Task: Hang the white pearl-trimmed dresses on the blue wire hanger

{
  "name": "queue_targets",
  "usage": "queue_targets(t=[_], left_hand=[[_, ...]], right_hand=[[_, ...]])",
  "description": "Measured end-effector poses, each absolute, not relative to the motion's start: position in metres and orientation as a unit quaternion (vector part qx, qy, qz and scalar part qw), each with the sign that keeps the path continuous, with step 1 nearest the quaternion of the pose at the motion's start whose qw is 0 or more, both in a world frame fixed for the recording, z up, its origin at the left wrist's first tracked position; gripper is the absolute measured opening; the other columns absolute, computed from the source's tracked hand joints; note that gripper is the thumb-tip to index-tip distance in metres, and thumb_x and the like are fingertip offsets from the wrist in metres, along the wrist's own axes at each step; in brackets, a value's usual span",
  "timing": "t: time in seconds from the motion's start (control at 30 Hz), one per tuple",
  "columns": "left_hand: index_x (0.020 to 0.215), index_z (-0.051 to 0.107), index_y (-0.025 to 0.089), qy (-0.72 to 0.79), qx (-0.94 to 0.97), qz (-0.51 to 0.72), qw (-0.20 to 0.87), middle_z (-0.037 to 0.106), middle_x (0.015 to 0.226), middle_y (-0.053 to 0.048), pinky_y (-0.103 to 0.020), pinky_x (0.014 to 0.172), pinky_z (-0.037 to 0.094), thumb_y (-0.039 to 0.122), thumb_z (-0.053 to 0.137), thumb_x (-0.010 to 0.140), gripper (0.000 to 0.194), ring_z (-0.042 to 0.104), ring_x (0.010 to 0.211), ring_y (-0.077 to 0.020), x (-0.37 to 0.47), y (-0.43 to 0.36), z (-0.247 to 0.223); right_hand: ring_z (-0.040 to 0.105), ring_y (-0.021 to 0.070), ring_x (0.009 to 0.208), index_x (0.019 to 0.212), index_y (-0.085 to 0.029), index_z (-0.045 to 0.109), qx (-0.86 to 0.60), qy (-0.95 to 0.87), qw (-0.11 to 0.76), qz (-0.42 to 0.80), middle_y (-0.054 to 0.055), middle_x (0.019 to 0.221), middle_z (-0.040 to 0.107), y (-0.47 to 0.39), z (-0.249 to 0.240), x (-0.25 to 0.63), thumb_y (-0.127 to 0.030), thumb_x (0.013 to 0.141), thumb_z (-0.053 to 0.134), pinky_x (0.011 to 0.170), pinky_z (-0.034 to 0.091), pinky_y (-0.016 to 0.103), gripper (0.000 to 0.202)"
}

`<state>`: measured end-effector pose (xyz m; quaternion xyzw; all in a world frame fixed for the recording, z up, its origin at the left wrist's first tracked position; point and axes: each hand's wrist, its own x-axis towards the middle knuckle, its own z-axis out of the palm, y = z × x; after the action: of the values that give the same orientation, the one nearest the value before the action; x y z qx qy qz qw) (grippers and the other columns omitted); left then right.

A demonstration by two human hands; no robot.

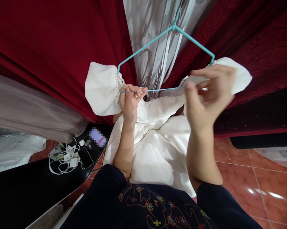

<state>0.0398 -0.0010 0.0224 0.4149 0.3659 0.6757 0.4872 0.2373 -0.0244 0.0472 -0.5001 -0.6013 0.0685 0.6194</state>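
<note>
A white satin dress (157, 143) with pearl-trimmed puff sleeves hangs from a light-blue hanger (148, 44). Its left puff sleeve (101, 89) lies at one end of the hanger, the right puff sleeve (241, 74) at the other. My left hand (131, 103) is closed around the hanger's lower bar beside the left sleeve's pearls. Close to the right sleeve, my right hand (207, 98) is partly blurred, its thumb and fingers spread apart. The thumb is in front of the bar's right end; whether it touches the bar I cannot tell.
Red curtains (74, 38) and a sheer grey-white curtain (148, 35) hang behind the dress. On the left, a black table (21, 187) carries tangled white cables (62, 167), a dark phone (85, 157) and a blurred-out lit screen (97, 137). Red tiles (241, 159) cover the floor.
</note>
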Motion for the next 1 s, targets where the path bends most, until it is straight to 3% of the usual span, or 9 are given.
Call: queue_targets(t=[0.13,0.27,0.37,0.43,0.53,0.63,0.73,0.83,1.0], left_hand=[[0.096,0.049,0.026,0.370,0.417,0.671,0.488,0.062,0.084,0.000,-0.041,0.107,0.062,0.067,0.051,0.108,0.043,0.079,0.108,-0.0204,0.038,-0.001,0.022],[0.108,0.063,0.025,0.382,0.449,0.617,0.520,0.079,0.109,-0.005,-0.042,0.109,0.062,0.063,0.059,0.106,0.039,0.080,0.115,-0.0227,0.029,-0.013,0.027],[0.115,0.076,0.021,0.431,0.500,0.530,0.532,0.083,0.118,-0.012,-0.042,0.100,0.065,0.063,0.068,0.101,0.045,0.082,0.101,-0.0245,0.022,-0.028,0.037],[0.111,0.079,0.021,0.449,0.521,0.554,0.469,0.084,0.108,-0.011,-0.044,0.096,0.066,0.061,0.069,0.101,0.043,0.080,0.094,-0.0248,0.020,-0.038,0.047],[0.111,0.079,0.026,0.430,0.531,0.681,0.263,0.081,0.108,-0.006,-0.050,0.112,0.060,0.050,0.071,0.103,0.026,0.077,0.110,-0.0264,0.014,-0.043,0.062],[0.118,0.077,0.028,0.427,0.576,0.694,0.067,0.074,0.134,-0.005,-0.054,0.138,0.035,0.040,0.078,0.100,0.023,0.060,0.143,-0.0273,0.001,-0.031,0.068],[0.130,0.075,0.026,0.472,0.617,0.629,0.027,0.066,0.149,-0.008,-0.052,0.144,0.016,0.034,0.087,0.090,0.043,0.050,0.153,-0.0285,-0.013,-0.008,0.061],[0.129,0.074,0.025,0.480,0.617,0.620,0.059,0.070,0.140,-0.008,-0.050,0.138,0.030,0.026,0.081,0.087,0.042,0.056,0.145,-0.0289,-0.021,0.014,0.050],[0.114,0.074,0.023,0.499,0.566,0.643,0.129,0.074,0.119,-0.004,-0.040,0.121,0.048,0.033,0.059,0.102,0.022,0.066,0.131,-0.0256,-0.032,0.032,0.045]], right_hand=[[0.054,0.0093,0.074,0.126,-0.029,0.073,-0.485,-0.685,0.521,0.157,0.007,0.120,0.065,-0.024,0.027,0.214,-0.056,0.100,0.069,0.060,0.055,0.028,0.038],[0.053,0.0087,0.070,0.130,-0.029,0.072,-0.476,-0.670,0.552,0.141,0.006,0.118,0.065,-0.018,0.004,0.212,-0.053,0.103,0.063,0.061,0.056,0.029,0.036],[0.058,0.0121,0.078,0.129,-0.028,0.073,-0.476,-0.654,0.573,0.129,0.008,0.117,0.065,-0.020,-0.002,0.210,-0.050,0.104,0.061,0.064,0.056,0.031,0.035],[0.059,0.0136,0.082,0.130,-0.028,0.072,-0.477,-0.653,0.573,0.136,0.008,0.117,0.065,-0.021,-0.002,0.206,-0.050,0.105,0.060,0.066,0.057,0.032,0.035],[0.060,0.0144,0.084,0.131,-0.029,0.071,-0.470,-0.660,0.569,0.142,0.008,0.117,0.064,-0.021,-0.002,0.201,-0.050,0.104,0.059,0.066,0.057,0.033,0.036],[0.060,0.0144,0.084,0.130,-0.028,0.071,-0.469,-0.662,0.570,0.130,0.008,0.114,0.064,-0.021,-0.002,0.203,-0.050,0.105,0.059,0.065,0.056,0.032,0.035],[0.062,0.0150,0.086,0.128,-0.028,0.071,-0.461,-0.665,0.574,0.129,0.007,0.113,0.064,-0.020,-0.003,0.207,-0.050,0.105,0.059,0.064,0.056,0.031,0.034],[0.063,0.0156,0.089,0.128,-0.027,0.071,-0.454,-0.665,0.580,0.124,0.007,0.114,0.063,-0.018,-0.005,0.211,-0.048,0.106,0.059,0.062,0.054,0.031,0.033],[0.064,0.0170,0.094,0.124,-0.026,0.072,-0.463,-0.649,0.595,0.101,0.007,0.111,0.062,-0.012,-0.008,0.216,-0.049,0.106,0.058,0.062,0.051,0.030,0.032]])
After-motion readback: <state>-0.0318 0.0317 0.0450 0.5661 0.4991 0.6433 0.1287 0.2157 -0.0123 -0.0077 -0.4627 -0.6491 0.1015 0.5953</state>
